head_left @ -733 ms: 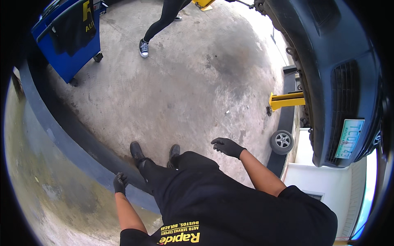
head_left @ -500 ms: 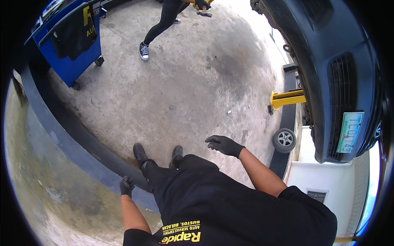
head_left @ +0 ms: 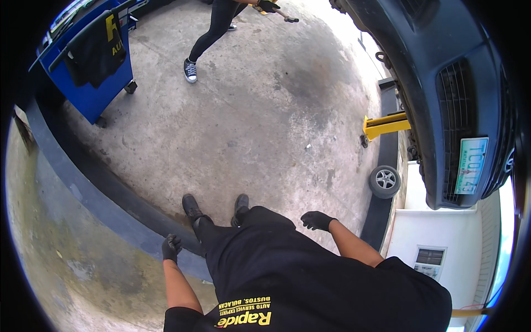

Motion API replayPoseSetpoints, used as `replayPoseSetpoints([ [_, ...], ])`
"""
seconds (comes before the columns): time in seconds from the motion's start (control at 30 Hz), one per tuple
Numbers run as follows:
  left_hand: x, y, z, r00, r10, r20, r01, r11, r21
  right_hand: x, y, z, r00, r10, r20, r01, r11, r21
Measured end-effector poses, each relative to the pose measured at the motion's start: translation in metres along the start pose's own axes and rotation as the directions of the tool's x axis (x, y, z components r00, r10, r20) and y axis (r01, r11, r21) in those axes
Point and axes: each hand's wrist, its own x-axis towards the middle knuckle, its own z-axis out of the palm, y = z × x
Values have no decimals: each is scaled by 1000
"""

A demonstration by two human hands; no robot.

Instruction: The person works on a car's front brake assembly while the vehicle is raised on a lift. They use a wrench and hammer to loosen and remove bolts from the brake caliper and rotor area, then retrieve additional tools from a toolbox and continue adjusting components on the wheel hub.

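My left hand, in a dark grey work glove, hangs beside my left hip with its fingers curled in. I see nothing in it. On the other side, my right hand wears a matching glove and is held away from my body over the concrete. Its fingers are loosely bent and a little apart, with nothing between them. Neither hand touches anything. My dark shoes stand on the concrete floor, close to a low dark curb.
A raised dark car hangs at the right, above a yellow lift arm and a loose wheel. A blue wheeled cart with a black cloth stands far left. Ahead, a person holds a hammer-like tool.
My right hand has dropped back and outward, nearer my body. The left hand stays at my side. The person ahead has swung the hammer-like tool to the right.
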Motion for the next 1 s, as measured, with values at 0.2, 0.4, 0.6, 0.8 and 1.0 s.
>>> replayPoseSetpoints([
  [0.2,7,9,1,1000,15,5,-15,1000,-5,-5,-59,20,970,-243,-25,241,969,-49],
  [0.4,14,16,2,999,27,24,-27,999,-25,-9,-85,24,945,-327,-10,324,940,-108],
  [0.6,14,15,-4,999,24,26,-23,1000,-11,-1,-58,24,985,-172,7,172,984,-50],
  [0.8,13,9,-14,1000,-10,25,9,999,41,5,-36,21,999,-37,-5,37,998,-55],
  [1.0,7,13,-13,1000,-26,9,26,998,52,8,-55,30,987,-163,-3,163,986,-44],
])
